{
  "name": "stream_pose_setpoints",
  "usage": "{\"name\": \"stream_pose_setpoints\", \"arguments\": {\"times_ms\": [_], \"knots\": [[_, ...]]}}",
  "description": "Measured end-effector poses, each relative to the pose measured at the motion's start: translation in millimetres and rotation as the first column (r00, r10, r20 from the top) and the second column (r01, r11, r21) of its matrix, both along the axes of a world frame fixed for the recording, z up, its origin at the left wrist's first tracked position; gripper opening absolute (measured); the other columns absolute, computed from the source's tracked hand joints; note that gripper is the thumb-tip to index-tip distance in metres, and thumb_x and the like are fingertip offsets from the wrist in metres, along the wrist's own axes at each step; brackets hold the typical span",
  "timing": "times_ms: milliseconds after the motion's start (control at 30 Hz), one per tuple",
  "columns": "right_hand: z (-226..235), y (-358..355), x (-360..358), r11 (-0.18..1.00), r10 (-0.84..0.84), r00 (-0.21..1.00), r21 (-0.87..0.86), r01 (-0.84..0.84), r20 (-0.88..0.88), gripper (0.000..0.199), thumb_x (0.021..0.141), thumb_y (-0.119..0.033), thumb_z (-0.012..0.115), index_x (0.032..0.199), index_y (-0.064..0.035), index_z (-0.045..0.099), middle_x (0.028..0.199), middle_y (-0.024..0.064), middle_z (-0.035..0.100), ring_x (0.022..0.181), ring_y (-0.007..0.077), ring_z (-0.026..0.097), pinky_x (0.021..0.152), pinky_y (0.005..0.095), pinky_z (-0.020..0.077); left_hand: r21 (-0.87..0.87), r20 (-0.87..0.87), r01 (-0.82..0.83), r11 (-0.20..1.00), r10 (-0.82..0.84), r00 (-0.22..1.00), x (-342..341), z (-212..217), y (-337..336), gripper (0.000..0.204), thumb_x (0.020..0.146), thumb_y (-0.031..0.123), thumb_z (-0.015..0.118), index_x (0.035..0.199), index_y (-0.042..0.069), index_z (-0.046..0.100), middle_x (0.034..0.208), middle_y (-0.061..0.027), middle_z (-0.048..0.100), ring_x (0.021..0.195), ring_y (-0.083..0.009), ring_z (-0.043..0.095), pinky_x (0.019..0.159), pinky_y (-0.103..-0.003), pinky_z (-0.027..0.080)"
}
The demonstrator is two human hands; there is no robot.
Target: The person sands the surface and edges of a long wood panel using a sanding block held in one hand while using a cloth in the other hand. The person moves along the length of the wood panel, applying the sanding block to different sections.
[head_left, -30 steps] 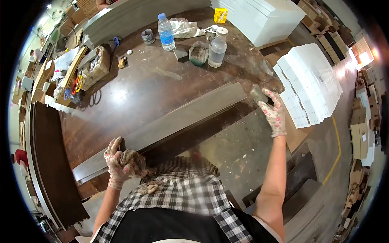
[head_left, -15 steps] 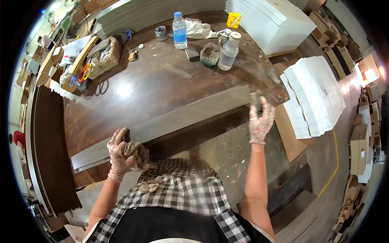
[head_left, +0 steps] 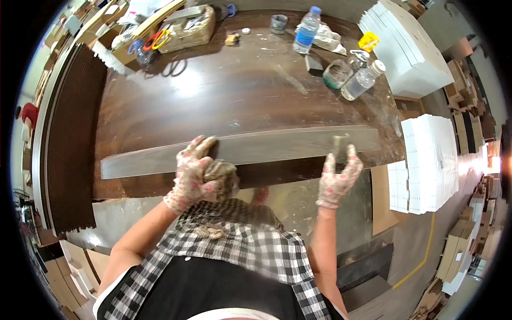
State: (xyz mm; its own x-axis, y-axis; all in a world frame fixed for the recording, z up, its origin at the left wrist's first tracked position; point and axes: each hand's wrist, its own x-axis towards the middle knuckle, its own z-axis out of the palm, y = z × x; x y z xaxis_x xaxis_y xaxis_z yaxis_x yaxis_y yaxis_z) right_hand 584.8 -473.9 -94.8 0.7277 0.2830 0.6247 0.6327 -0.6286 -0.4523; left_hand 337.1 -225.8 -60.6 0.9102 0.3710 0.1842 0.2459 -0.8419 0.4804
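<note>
A long grey board (head_left: 282,146) lies across the front part of a dark brown table (head_left: 234,101). My left hand (head_left: 191,176), in a patterned, stained glove, rests on the board left of its middle. It is closed around a crumpled dirty rag (head_left: 222,180), and a small dark piece (head_left: 213,149) shows by its fingertips. My right hand (head_left: 339,180), gloved too, is near the board's right end. Between its thumb and fingers is a small dark grey block (head_left: 340,148), blurred by motion; whether it touches the board I cannot tell.
Two clear bottles (head_left: 306,33) (head_left: 362,81), a cup (head_left: 337,74) and a dark block (head_left: 313,65) stand at the back right. Scissors (head_left: 157,40) and a wrapped box (head_left: 194,32) sit back left. Stacked dark strips (head_left: 74,133) line the left; white panels (head_left: 426,165) the right.
The view has turned, so the board lies more level across it. My left hand with the rag is farther right along the board. My right hand, with its block, is now over the board's right part.
</note>
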Motion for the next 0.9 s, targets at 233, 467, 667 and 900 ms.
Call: {"name": "stream_pose_setpoints", "arguments": {"times_ms": [233,467,667,900], "knots": [[-15.8,95.8,-154.5,0.918,0.393,0.914,-0.021,-0.397,-0.105,0.054,0.084,-0.019,0.077,0.132,-0.0035,0.057,0.115,0.0170,0.057,0.109,0.0336,0.055,0.093,0.0462,0.0480,-0.048,0.168,0.196,0.979,-0.186,0.968,-47.8,3.6,29.4,0.032,0.068,0.028,0.081,0.089,0.006,0.072,0.140,-0.0131,0.058,0.141,-0.0450,0.041,0.107,-0.056,0.037],[-23.4,107.0,-155.6,0.997,0.072,0.997,-0.019,-0.072,-0.015,0.056,0.077,-0.006,0.079,0.130,-0.0060,0.061,0.121,0.0146,0.058,0.112,0.0333,0.057,0.099,0.0447,0.0466,-0.086,0.272,0.213,0.973,-0.183,0.945,-158.0,-12.7,90.9,0.033,0.069,0.027,0.081,0.092,0.007,0.069,0.123,-0.0086,0.068,0.130,-0.0360,0.054,0.104,-0.049,0.041],[-29.1,209.7,-264.1,0.780,0.613,0.790,-0.171,-0.602,0.017,0.057,0.070,-0.022,0.084,0.124,-0.0139,0.067,0.117,0.0075,0.065,0.108,0.0299,0.058,0.096,0.0462,0.0445,-0.154,0.334,0.204,0.967,-0.143,0.932,-229.4,-58.1,116.3,0.039,0.070,0.029,0.080,0.101,0.008,0.068,0.121,-0.0081,0.068,0.127,-0.0331,0.058,0.101,-0.049,0.044],[10.2,310.7,-342.0,0.413,0.903,0.428,-0.193,-0.890,-0.039,0.048,0.070,-0.014,0.081,0.117,-0.0158,0.071,0.109,0.0050,0.064,0.098,0.0285,0.060,0.087,0.0448,0.0460,-0.475,0.166,0.204,0.856,-0.140,0.976,-299.1,-86.2,119.6,0.059,0.082,0.051,0.070,0.116,0.003,0.065,0.124,-0.0147,0.063,0.119,-0.0382,0.056,0.100,-0.050,0.042]]}}
